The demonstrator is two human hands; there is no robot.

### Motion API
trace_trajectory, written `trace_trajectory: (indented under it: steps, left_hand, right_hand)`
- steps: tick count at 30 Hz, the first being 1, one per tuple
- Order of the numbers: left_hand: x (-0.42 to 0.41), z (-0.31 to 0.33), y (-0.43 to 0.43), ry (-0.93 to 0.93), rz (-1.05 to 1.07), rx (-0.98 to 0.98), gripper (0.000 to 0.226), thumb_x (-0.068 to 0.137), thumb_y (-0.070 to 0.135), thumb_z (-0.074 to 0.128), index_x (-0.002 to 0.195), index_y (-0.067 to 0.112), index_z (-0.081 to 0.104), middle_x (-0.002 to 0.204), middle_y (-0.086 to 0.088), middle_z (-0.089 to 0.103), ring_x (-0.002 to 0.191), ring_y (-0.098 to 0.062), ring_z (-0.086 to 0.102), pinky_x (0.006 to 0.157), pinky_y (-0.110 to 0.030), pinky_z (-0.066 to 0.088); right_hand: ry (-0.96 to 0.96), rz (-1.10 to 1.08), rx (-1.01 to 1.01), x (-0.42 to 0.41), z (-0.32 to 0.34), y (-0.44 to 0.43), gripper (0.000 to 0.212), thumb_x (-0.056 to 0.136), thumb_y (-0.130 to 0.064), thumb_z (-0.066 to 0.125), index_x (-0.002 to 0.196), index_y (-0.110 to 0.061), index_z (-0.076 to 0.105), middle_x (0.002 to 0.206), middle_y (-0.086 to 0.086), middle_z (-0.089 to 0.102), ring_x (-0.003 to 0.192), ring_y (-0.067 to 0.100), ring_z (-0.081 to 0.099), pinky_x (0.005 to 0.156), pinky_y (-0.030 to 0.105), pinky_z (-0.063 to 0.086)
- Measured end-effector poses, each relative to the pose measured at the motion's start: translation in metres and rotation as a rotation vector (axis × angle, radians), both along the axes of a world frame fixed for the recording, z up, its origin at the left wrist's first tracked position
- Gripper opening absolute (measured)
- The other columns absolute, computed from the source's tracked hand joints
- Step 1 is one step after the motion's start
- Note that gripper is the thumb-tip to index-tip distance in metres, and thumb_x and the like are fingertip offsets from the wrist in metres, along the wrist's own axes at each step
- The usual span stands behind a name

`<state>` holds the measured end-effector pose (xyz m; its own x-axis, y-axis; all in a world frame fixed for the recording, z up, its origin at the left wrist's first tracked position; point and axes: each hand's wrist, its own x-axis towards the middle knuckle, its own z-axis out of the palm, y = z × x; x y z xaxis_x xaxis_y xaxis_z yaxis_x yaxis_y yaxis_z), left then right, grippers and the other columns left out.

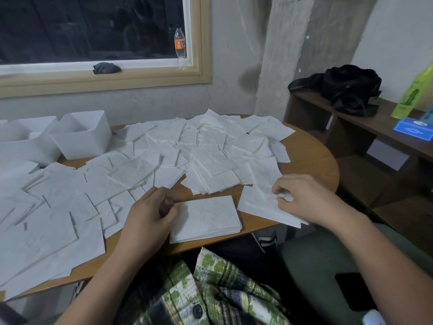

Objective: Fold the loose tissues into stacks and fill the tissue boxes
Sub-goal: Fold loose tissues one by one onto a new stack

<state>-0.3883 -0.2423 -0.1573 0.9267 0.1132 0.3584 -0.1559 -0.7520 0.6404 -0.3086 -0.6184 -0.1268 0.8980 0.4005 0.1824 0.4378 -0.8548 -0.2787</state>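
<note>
Plainly, the head view shows one table (311, 158) strewn with loose tissues (164, 156) too many to count, one folded stack (210, 219) at its six o'clock edge, and two white tissue boxes (79, 146) at ten o'clock, the left one cut off and their contents unclear. The left hand (147, 221) curls at the stack's nine o'clock edge, whether gripping I cannot tell. The right hand (302, 198), at four o'clock, pinches a single tissue (255, 207).

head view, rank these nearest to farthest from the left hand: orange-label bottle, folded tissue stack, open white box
1. folded tissue stack: right beside the left hand, whose curled fingers hold its left edge, at the near edge of the table.
2. white box: far left of the table, beyond the loose tissues.
3. orange-label bottle: on the window sill, behind the table.
</note>
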Motion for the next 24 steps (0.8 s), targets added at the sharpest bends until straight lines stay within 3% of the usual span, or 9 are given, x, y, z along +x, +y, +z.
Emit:
trace_trajectory:
  steps: [6, 12, 17, 21, 24]
  left_hand:
    - [-0.002, 0.004, -0.002, 0.009, 0.003, -0.026, 0.006, 0.095, 0.032, 0.073, 0.091, 0.033, 0.068, 0.086, 0.01, 0.064, 0.082, -0.009, 0.06, 0.068, -0.032, 0.05]
    - [-0.003, 0.007, -0.003, 0.011, 0.009, -0.051, 0.012, 0.094, 0.023, 0.074, 0.094, 0.035, 0.07, 0.09, 0.014, 0.066, 0.086, -0.006, 0.062, 0.07, -0.024, 0.048]
    - [-0.006, 0.019, -0.008, 0.004, -0.009, -0.118, 0.021, 0.095, 0.019, 0.075, 0.098, 0.039, 0.069, 0.092, 0.016, 0.069, 0.088, -0.003, 0.063, 0.067, -0.009, 0.043]
    - [-0.008, 0.03, -0.012, 0.005, -0.061, -0.172, 0.021, 0.096, 0.024, 0.076, 0.107, 0.04, 0.069, 0.103, 0.026, 0.072, 0.099, 0.002, 0.067, 0.074, -0.015, 0.045]
    - [-0.008, 0.036, -0.017, 0.03, -0.098, -0.238, 0.027, 0.096, 0.028, 0.077, 0.119, 0.039, 0.068, 0.112, 0.025, 0.073, 0.111, 0.004, 0.066, 0.084, -0.023, 0.049]
  right_hand:
    - [0.0, -0.01, 0.024, 0.004, 0.002, 0.001, 0.012, 0.099, -0.02, 0.066, 0.093, -0.026, 0.074, 0.091, -0.019, 0.066, 0.086, 0.003, 0.063, 0.078, 0.039, 0.059]
    - [0.002, -0.056, 0.117, -0.002, 0.015, 0.006, 0.013, 0.102, -0.021, 0.066, 0.097, -0.027, 0.077, 0.095, -0.021, 0.07, 0.089, -0.004, 0.062, 0.078, 0.028, 0.055]
    - [-0.083, -0.073, 0.279, -0.013, 0.043, 0.018, 0.011, 0.1, -0.024, 0.067, 0.094, -0.032, 0.072, 0.088, -0.017, 0.073, 0.08, 0.02, 0.07, 0.072, 0.044, 0.06]
    - [-0.149, 0.021, 0.367, -0.028, 0.069, 0.038, 0.012, 0.101, -0.017, 0.07, 0.096, -0.027, 0.072, 0.091, -0.021, 0.071, 0.091, 0.003, 0.067, 0.074, 0.011, 0.05]
    - [-0.159, 0.082, 0.441, -0.043, 0.085, 0.055, 0.011, 0.101, -0.015, 0.069, 0.097, -0.024, 0.072, 0.095, -0.02, 0.071, 0.097, 0.002, 0.068, 0.078, 0.006, 0.046]
